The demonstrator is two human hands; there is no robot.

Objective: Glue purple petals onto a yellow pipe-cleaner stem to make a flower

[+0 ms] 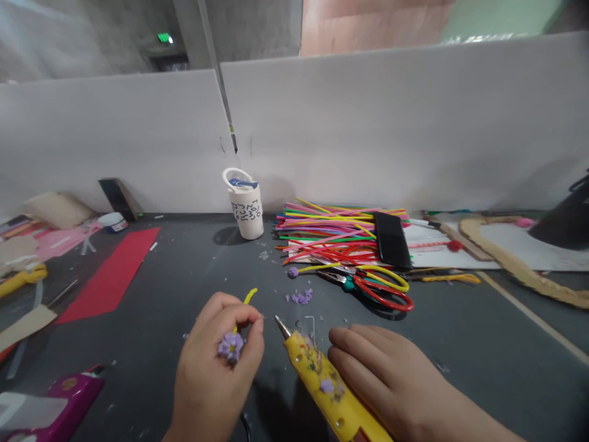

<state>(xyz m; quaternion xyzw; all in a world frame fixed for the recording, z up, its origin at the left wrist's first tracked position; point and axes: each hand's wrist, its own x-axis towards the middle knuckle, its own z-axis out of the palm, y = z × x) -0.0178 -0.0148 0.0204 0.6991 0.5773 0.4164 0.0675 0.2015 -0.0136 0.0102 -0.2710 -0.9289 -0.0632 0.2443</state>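
My left hand (216, 362) is closed, thumb and fingertips pinched together. It holds a small purple flower (230, 346) with a yellow centre, and a piece of yellow pipe cleaner (250, 296) sticks out above the fingers. At the right, my right hand (386, 374) is closed on a yellow hot glue gun (317, 374); its thumb and fingertips are hidden. The gun's metal nozzle points up and left, close to my left fingertips but apart from them. Loose purple petals (301, 298) lie on the table beyond the nozzle.
Colourful pipe cleaners (326, 230) lie at the back with a black phone (392, 239) on them. Red-handled scissors (384, 293) and pliers (340, 279) lie in front. A white cup (248, 212) stands by the partition. At left are red paper (113, 276) and a purple tool (69, 405).
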